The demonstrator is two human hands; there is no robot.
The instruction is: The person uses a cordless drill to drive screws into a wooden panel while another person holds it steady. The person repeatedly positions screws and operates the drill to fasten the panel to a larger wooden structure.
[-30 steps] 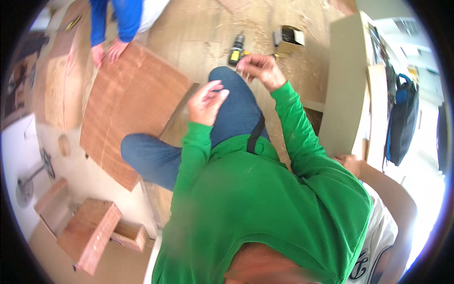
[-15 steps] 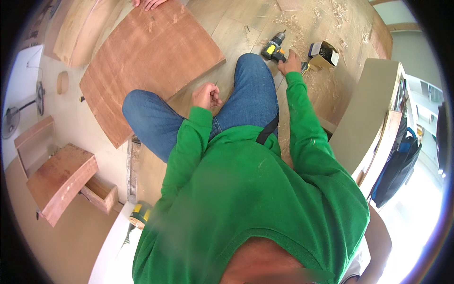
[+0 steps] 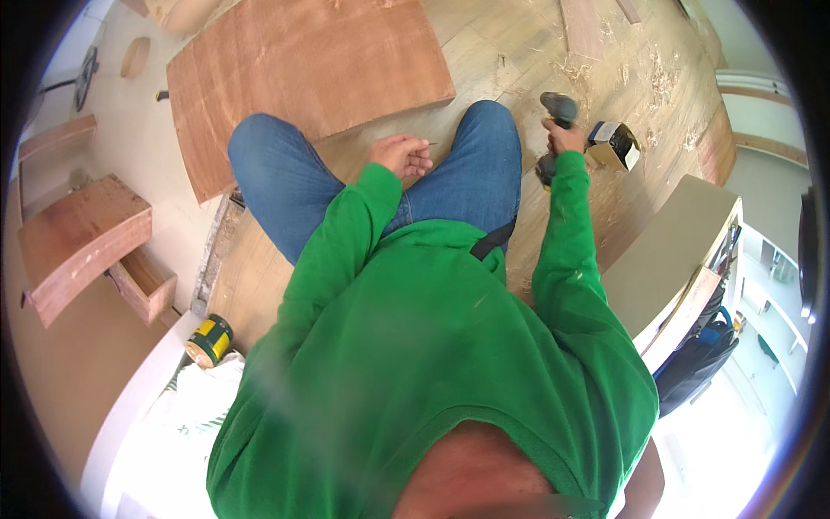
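a broad brown wooden panel (image 3: 311, 69) lies ahead and to my left, with no tool touching it. near a small box (image 3: 614, 144) to my right is the dark drill (image 3: 559, 107), already gripped, my right fingers (image 3: 551, 127) wrapped round it. smallest, a thin dark piece (image 3: 434, 144), perhaps a screw, is pinched in my curled left fingers (image 3: 420, 163), not yet set into the panel.

The right hand (image 3: 567, 139) has closed around the drill (image 3: 561, 107) and turned it from its earlier position.
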